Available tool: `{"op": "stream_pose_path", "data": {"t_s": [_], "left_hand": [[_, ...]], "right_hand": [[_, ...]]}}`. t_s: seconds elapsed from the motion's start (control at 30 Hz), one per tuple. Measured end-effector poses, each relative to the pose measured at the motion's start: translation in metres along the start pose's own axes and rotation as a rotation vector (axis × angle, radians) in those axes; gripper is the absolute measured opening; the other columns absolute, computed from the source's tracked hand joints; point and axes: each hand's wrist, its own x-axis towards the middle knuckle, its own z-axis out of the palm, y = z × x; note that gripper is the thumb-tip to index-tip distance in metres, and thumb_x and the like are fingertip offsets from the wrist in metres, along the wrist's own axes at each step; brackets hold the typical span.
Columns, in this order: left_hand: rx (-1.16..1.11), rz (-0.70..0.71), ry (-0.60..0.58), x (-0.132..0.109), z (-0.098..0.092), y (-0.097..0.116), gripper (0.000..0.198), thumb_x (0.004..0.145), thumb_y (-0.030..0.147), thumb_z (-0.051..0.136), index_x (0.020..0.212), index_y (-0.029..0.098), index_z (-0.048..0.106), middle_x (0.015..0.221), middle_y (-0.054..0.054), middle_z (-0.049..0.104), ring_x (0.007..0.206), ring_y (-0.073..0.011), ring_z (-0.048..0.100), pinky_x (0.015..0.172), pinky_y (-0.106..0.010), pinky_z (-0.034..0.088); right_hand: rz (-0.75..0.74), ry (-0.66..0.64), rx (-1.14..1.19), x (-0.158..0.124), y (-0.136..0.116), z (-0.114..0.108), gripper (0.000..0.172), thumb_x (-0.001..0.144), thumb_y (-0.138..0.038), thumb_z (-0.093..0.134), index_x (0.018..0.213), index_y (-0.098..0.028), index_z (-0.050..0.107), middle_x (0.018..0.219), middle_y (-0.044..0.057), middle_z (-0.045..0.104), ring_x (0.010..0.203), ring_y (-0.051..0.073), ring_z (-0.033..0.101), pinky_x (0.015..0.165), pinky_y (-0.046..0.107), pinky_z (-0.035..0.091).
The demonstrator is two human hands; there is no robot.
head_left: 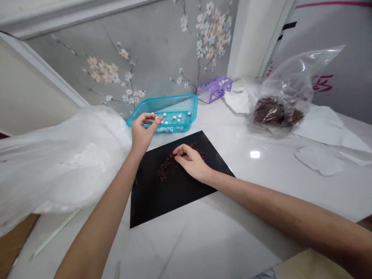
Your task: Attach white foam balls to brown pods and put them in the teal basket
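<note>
At the near rim of a blue plastic basket (136, 112), my left hand (141, 133) pinches a small white ball (158, 119) between thumb and fingertips. Several similar white balls (179, 116) lie on the basket's slotted floor. My right hand (192, 162) rests over a loose pile of dark reddish-brown dried flakes (165, 168) on a black mat (162, 197). Its fingers are curled with thumb and index close together at the pile; what lies between them is hidden. The hand covers part of the flakes.
A large translucent white bag (84, 162) of small white pieces bulges at the left. To the right stands a clear plastic bag (276, 108) of brown material, among white paper sheets (319, 159). A purple tissue pack (215, 89) sits against the flowered wall.
</note>
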Motion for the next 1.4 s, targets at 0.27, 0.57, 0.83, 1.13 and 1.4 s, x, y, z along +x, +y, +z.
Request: {"op": "stream_pose_path", "data": {"t_s": [0.27,0.57,0.83,1.13,1.4], "left_hand": [[0.067,0.059,0.134,0.019,0.005,0.003,0.036,0.076,0.039,0.059,0.106,0.018,0.06,0.096,-0.007,0.064,0.073,-0.013,0.058,0.058,-0.022,0.041],[0.356,0.049,0.02,-0.031,-0.128,0.044,0.012,0.073,0.033,0.063,0.067,0.023,0.067,0.067,0.004,0.065,0.062,-0.0124,0.057,0.064,-0.027,0.044],[0.745,-0.44,-0.147,-0.054,-0.19,-0.019,0.011,0.065,0.039,0.067,0.071,0.03,0.069,0.068,0.005,0.068,0.061,-0.0179,0.056,0.059,-0.026,0.037],[0.857,-0.146,-0.162,-0.063,-0.181,-0.039,0.008,0.064,0.034,0.07,0.071,0.031,0.069,0.075,0.006,0.068,0.068,-0.0182,0.053,0.057,-0.022,0.026],[0.71,-0.186,-0.062,-0.052,-0.185,-0.035,0.015,0.06,0.019,0.073,0.072,0.025,0.067,0.075,0.004,0.063,0.059,-0.0138,0.055,0.062,-0.024,0.04]], "right_hand": [[-0.127,-0.059,-0.272,-0.004,0.002,0.001,0.016,0.074,-0.012,0.05,0.087,-0.016,0.058,0.073,-0.002,0.05,0.052,0.006,0.042,0.052,0.021,0.038],[-0.285,-0.185,-0.614,-0.013,0.002,0.004,0.015,0.077,-0.015,0.054,0.089,-0.016,0.064,0.091,0.004,0.059,0.077,0.013,0.057,0.071,0.026,0.044],[-0.265,-0.194,-0.571,-0.016,0.0,0.002,0.01,0.077,-0.009,0.053,0.077,-0.016,0.061,0.081,0.001,0.056,0.054,0.006,0.043,0.055,0.022,0.038],[-0.203,-0.13,-0.472,-0.015,0.0,0.003,0.008,0.073,-0.012,0.057,0.077,-0.016,0.063,0.078,0.001,0.058,0.048,0.005,0.042,0.051,0.022,0.039],[-0.148,-0.021,-0.414,-0.014,-0.004,0.0,0.002,0.07,-0.015,0.06,0.069,-0.017,0.061,0.066,-0.001,0.059,0.045,0.006,0.042,0.047,0.022,0.037]]}}
